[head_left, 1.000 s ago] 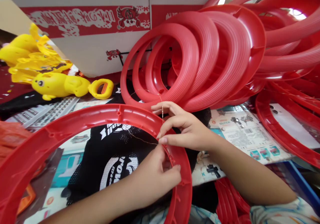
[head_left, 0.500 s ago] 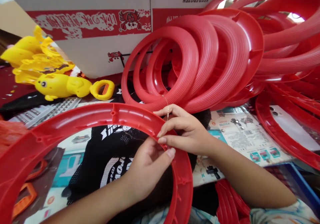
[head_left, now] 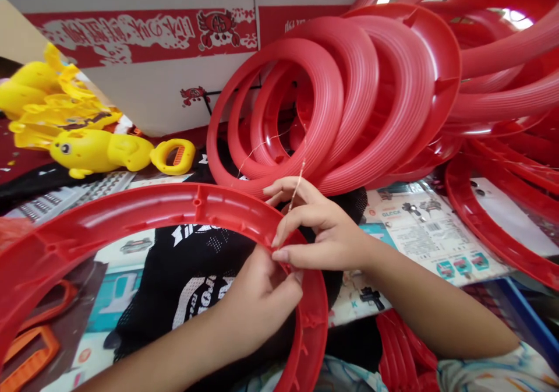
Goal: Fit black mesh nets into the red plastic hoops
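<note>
A large red plastic ring (head_left: 144, 208) lies with its hollow, ribbed channel facing up. My left hand (head_left: 262, 304) is closed around the ring's right side, the thumb over the inner rim and the other fingers mostly hidden. Just above it, my right hand (head_left: 325, 232) pinches with thumb and forefinger at the channel, its other fingers bent. A thin, pale wire (head_left: 298, 189) rises from between the right fingers and loops up and left. Its end inside the channel is hidden by my fingertips.
Ridged red rings (head_left: 325, 83) are stacked behind, against a white carton (head_left: 144, 98). Yellow toy figures (head_left: 102, 150) lie at the left, orange handles (head_left: 32, 357) at lower left. Beneath are black printed fabric (head_left: 192, 275) and a printed sheet (head_left: 410, 229). A blue edge (head_left: 530, 316) shows at right.
My right fingers have spread a little and the wire now stands higher, its loop reaching farther up. The held ring has shifted slightly left. The view has moved a little.
</note>
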Demonstrator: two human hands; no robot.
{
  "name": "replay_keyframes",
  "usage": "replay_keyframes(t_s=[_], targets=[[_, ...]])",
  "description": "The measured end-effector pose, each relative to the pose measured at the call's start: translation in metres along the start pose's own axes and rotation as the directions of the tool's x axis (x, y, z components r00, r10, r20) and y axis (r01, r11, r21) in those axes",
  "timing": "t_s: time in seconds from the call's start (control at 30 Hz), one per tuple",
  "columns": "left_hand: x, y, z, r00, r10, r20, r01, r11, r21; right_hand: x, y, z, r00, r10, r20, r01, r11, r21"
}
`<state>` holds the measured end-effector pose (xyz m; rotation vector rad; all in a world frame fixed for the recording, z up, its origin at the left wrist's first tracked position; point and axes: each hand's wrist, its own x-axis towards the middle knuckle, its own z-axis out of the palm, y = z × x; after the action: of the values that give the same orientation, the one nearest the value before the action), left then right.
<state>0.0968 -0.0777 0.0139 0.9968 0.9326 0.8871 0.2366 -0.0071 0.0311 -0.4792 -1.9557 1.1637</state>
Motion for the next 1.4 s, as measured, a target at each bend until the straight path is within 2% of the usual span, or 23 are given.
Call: replay_keyframes(t_s=[0.13, 0.3, 0.4, 0.6, 0.73, 0.8, 0.9, 1.07, 1.17, 1.3, 1.4], targets=[[-0.002, 0.000, 0.000, 0.998, -0.026, 0.062, 0.024, 0.999, 0.042, 0.000, -0.003, -0.002, 1.000, -0.020, -0.001, 0.020, 0.998, 0.055], [-0.006, -0.002, -0.002, 0.983, -0.094, 0.159, 0.068, 0.985, 0.160, 0.001, -0.004, -0.004, 0.999, 0.040, 0.026, -0.041, 0.997, 0.059], [-0.009, -0.002, -0.002, 0.972, -0.117, 0.203, 0.095, 0.989, 0.114, 0.001, -0.004, -0.005, 0.995, 0.088, 0.055, -0.091, 0.994, 0.053], [-0.010, -0.001, 0.000, 0.970, -0.131, 0.203, 0.125, 0.991, 0.040, 0.000, -0.005, -0.008, 0.986, 0.154, 0.063, -0.159, 0.984, 0.078], [-0.007, -0.002, -0.001, 0.967, -0.127, 0.220, 0.156, 0.980, -0.121, 0.001, -0.005, -0.011, 0.986, 0.160, 0.055, -0.161, 0.987, 0.019], [-0.005, -0.004, -0.001, 0.980, -0.099, 0.175, 0.134, 0.970, -0.201, 0.001, -0.005, -0.011, 0.987, 0.154, 0.054, -0.154, 0.988, 0.002], [-0.004, -0.006, 0.001, 0.996, -0.084, 0.028, 0.088, 0.964, -0.252, 0.001, -0.006, -0.011, 0.987, 0.151, 0.058, -0.150, 0.989, -0.015], [-0.005, -0.009, 0.007, 0.990, -0.070, -0.125, 0.036, 0.965, -0.258, 0.001, -0.006, -0.007, 0.986, 0.147, 0.074, -0.143, 0.989, -0.046], [-0.004, -0.009, 0.008, 0.978, -0.037, -0.207, -0.006, 0.979, -0.203, 0.000, -0.004, -0.004, 0.991, 0.113, 0.077, -0.109, 0.993, -0.053], [0.000, -0.006, 0.007, 0.972, -0.002, -0.236, -0.020, 0.996, -0.091, -0.001, 0.002, 0.000, 0.998, 0.057, 0.026, -0.056, 0.997, -0.045], [0.001, -0.003, 0.008, 0.977, -0.002, -0.211, -0.016, 0.996, -0.084, -0.001, 0.004, 0.001, 0.999, 0.045, 0.030, -0.044, 0.998, -0.043]])
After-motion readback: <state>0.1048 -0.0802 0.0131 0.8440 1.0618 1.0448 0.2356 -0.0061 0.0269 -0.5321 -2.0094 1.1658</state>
